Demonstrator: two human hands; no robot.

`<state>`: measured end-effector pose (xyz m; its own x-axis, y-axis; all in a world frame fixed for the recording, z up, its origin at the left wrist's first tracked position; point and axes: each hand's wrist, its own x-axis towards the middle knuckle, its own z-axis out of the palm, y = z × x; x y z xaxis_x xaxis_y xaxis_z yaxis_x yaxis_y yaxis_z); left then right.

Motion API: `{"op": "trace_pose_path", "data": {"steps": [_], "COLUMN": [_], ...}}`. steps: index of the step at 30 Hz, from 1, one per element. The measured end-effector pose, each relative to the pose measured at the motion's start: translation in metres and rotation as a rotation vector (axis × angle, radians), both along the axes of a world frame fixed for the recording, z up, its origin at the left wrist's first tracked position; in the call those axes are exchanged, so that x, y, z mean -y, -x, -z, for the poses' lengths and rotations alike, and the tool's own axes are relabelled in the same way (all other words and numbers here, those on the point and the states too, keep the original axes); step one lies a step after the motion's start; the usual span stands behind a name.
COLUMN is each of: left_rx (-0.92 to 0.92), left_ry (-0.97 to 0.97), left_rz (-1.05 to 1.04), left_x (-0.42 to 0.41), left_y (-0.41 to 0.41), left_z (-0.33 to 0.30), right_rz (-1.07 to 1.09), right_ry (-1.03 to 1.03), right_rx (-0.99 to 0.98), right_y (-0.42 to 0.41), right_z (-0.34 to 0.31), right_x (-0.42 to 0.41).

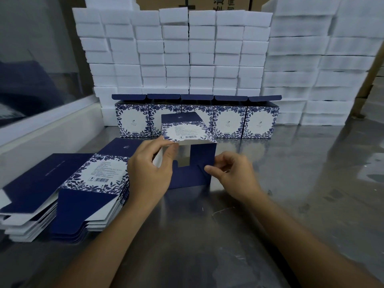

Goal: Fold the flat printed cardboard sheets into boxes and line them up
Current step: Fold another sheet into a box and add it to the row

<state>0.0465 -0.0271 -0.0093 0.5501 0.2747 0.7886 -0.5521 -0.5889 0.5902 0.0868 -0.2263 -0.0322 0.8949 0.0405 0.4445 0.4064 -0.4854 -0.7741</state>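
both hands [149, 171] [230, 175] grip half-folded box [193, 154]; 5 boxes [197, 119] open-topped.

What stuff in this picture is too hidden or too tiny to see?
All from the head view:
- Small print on the half-folded box: too small to read.
- The middle box in the row of finished boxes: mostly hidden behind the half-folded box.
- Lower sheets in the stack of flat sheets: covered by the top sheet; the stack's left side is cut off by the frame edge.
- Left hand fingertips: tucked behind a flap.
- Brown carton lettering: cut off at the top edge.
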Motion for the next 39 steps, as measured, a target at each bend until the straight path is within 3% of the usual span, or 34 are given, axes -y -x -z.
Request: {"op": "trace_pose_path", "data": {"steps": [3, 10, 19, 22, 24, 26, 31, 39], "left_rx": [-0.005, 0.001, -0.044, -0.086, -0.137, -0.207, -0.187, -0.056], "left_ry": [0.015, 0.005, -0.043, -0.018, 0.097, 0.21, 0.027, -0.108], "left_rz": [0.002, 0.015, 0.056, 0.218, 0.402, 0.459, 0.272, 0.021], "left_x": [-0.001, 0.0, 0.002, 0.003, 0.003, 0.004, 0.009, 0.004], "left_y": [-0.001, -0.001, 0.002, 0.006, 0.007, 0.005, 0.001, -0.002], "left_z": [0.0, 0.001, -0.002, -0.002, -0.002, -0.001, 0.008, 0.012], "right_rz": [0.002, 0.012, -0.079, 0.0, 0.031, 0.076, 0.14, 0.114], "right_ry": [0.11, 0.153, -0.073, -0.115, -0.134, -0.133, -0.122, -0.137], "right_rx": [-0.065, -0.036, 0.147, 0.225, 0.255, 0.28, 0.34, 0.395], "right_y": [0.0, -0.002, 0.011, 0.012, 0.013, 0.015, 0.017, 0.021], "right_z": [0.004, 0.004, -0.005, -0.01, -0.014, -0.018, -0.021, -0.022], "right_x": [0.0, 0.001, -0.011, -0.013, -0.01, -0.007, -0.007, -0.016]}}
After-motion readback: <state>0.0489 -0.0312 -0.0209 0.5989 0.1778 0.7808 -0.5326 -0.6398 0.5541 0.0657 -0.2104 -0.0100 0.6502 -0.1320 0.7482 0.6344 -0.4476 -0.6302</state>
